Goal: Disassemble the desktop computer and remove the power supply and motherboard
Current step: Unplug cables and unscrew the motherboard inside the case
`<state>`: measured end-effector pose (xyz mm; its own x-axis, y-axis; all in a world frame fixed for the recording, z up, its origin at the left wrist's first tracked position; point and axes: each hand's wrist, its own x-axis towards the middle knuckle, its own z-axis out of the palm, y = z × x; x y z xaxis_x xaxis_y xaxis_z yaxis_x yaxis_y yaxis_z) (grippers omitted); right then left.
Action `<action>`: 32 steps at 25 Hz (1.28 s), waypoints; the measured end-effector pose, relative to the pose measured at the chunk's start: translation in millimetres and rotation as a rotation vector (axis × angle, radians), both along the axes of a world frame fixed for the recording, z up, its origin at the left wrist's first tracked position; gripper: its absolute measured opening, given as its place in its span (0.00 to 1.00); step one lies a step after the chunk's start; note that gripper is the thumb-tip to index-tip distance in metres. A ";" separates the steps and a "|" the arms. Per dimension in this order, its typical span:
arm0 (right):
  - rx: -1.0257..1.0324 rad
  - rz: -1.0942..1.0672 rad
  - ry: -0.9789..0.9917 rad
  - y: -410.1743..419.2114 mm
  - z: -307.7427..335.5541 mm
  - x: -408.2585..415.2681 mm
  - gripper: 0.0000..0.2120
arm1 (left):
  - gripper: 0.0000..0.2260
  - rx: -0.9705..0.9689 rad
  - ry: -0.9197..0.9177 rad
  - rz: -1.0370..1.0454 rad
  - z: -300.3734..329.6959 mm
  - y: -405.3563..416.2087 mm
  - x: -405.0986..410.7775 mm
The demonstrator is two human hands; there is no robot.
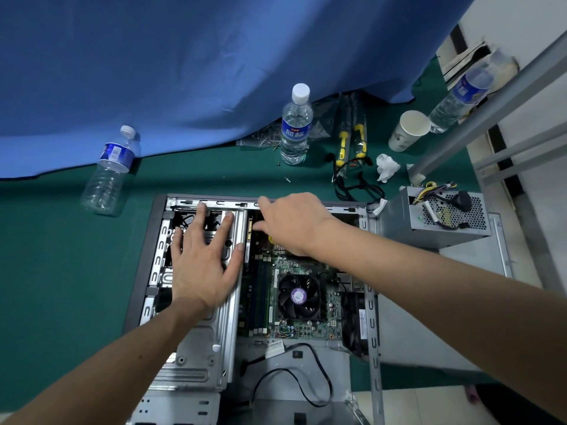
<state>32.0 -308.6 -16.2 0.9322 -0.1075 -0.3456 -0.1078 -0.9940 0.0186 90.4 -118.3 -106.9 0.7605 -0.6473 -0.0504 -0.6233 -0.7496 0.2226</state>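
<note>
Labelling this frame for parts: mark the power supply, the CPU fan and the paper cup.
power supply (408, 220): head view, on its plain grey side panel.
CPU fan (298, 296): head view, on the round purple hub sticker.
paper cup (406, 131): head view, on its outer wall.

Left hand (202, 265) flat on the drive cage (196, 338) — right hand (294, 222) reaches over the motherboard (306, 302).
</note>
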 end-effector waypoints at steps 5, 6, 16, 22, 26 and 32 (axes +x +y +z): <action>0.424 0.023 0.172 -22.2 12.0 -6.5 0.12 | 0.28 -0.006 -0.002 -0.001 0.4 -0.2 0.3; 0.467 0.025 0.190 -22.0 14.3 -8.2 0.13 | 0.28 -0.007 -0.001 -0.002 0.7 -0.4 0.1; 0.262 0.089 0.127 -25.1 9.5 -14.9 0.18 | 0.28 0.004 -0.008 -0.004 3.6 -1.2 -0.1; 0.013 -0.018 0.144 -17.5 1.0 -18.7 0.23 | 0.28 -0.008 -0.018 -0.007 3.7 -1.7 -0.8; 0.210 0.155 -0.031 -7.2 0.9 -20.3 0.14 | 0.27 -0.006 -0.018 -0.007 2.4 -1.7 -0.2; 0.211 0.035 0.019 18.2 1.7 -18.6 0.19 | 0.28 -0.009 -0.016 -0.012 1.8 -0.8 0.1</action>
